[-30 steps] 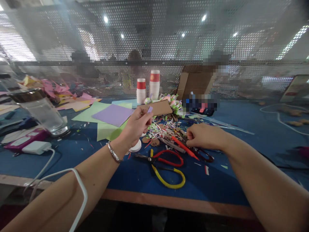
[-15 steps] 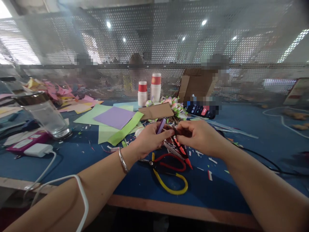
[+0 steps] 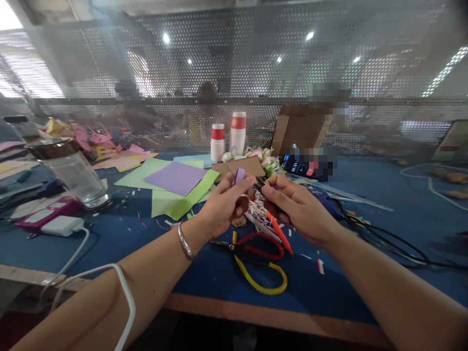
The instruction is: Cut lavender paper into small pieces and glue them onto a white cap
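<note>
My left hand [image 3: 223, 204] is raised over the blue table [image 3: 109, 243], fingers pinched on a small purple paper strip [image 3: 239, 175]. A silver bangle sits on that wrist. My right hand [image 3: 296, 207] is close beside it, fingers closed on a thin dark tool [image 3: 261, 183] whose tip almost meets the strip. I cannot name the tool. A black cable [image 3: 380, 239] trails away to the right from that hand. Under the hands lie paper scraps, an orange pen-like tool [image 3: 281, 235] and scissors with red and yellow handles [image 3: 258, 258].
Green and purple paper sheets [image 3: 175, 179] lie to the left, with a glass jar [image 3: 75, 176], a white charger [image 3: 60, 225] and its cable. Two paper cups [image 3: 227, 139], a cardboard piece [image 3: 248, 165] and a phone [image 3: 302, 166] stand behind. A perforated screen [image 3: 234, 73] closes the back; people sit beyond it.
My right hand has left the table with the dark tool and come up to the left hand. The left hand has dropped a little and turned the purple strip toward it. The black cable followed.
</note>
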A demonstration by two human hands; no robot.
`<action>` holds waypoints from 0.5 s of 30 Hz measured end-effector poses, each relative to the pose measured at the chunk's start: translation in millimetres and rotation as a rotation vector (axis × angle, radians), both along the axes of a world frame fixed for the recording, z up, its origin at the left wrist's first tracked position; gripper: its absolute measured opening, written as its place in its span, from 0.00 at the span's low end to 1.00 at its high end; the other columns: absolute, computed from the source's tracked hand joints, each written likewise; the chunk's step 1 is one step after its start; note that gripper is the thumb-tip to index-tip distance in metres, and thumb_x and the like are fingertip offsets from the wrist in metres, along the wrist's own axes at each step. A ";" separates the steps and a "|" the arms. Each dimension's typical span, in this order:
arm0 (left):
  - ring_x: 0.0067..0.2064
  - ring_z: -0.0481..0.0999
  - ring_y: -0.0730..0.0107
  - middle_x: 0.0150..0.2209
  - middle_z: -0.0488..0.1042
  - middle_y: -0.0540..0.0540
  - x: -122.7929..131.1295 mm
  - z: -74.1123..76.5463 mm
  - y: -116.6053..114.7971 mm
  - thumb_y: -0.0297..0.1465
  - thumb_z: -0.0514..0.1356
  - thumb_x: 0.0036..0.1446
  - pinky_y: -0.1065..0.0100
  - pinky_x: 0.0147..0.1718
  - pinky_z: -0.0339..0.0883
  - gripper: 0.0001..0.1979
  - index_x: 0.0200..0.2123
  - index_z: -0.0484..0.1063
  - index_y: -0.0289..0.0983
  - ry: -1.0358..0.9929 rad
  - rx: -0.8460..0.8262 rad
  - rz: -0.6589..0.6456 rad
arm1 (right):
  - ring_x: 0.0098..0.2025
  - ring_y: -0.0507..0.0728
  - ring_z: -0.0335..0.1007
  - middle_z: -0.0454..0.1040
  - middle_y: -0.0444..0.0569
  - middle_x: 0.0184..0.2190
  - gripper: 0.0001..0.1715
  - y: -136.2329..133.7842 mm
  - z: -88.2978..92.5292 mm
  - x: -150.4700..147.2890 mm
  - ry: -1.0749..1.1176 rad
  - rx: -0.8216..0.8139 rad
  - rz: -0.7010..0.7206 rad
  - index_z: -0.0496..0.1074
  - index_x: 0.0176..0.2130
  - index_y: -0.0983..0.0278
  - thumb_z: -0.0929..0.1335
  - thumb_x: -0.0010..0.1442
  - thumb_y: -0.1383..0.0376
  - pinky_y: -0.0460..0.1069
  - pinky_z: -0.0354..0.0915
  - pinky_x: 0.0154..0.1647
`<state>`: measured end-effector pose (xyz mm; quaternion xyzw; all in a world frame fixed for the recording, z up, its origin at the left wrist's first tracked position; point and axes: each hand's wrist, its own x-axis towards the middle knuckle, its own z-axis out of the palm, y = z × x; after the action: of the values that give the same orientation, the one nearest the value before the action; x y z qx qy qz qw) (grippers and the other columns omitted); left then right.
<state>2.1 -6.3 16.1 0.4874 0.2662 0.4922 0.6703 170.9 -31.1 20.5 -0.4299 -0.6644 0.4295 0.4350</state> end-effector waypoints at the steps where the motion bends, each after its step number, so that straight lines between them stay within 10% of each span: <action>1: 0.13 0.58 0.84 0.24 0.71 0.56 -1.4 0.5 1.6 0.39 0.62 0.61 0.78 0.12 0.42 0.12 0.38 0.64 0.39 -0.016 -0.043 -0.008 | 0.18 0.45 0.50 0.62 0.36 0.20 0.21 -0.1 0.1 -0.2 0.029 -0.025 -0.006 0.63 0.36 0.62 0.66 0.66 0.47 0.41 0.47 0.17; 15: 0.12 0.53 0.85 0.19 0.63 0.55 -16.1 3.6 7.0 0.51 0.47 0.68 0.81 0.12 0.47 0.24 0.31 0.63 0.38 0.109 0.002 -0.299 | 0.14 0.43 0.43 0.62 0.37 0.16 0.25 -4.1 8.3 3.7 0.169 -0.244 0.082 0.65 0.30 0.62 0.68 0.63 0.45 0.41 0.37 0.13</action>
<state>-14.0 0.7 19.7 0.5482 0.2262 0.3601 0.7202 174.6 -35.2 28.8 -0.4144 -0.5854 0.5590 0.4160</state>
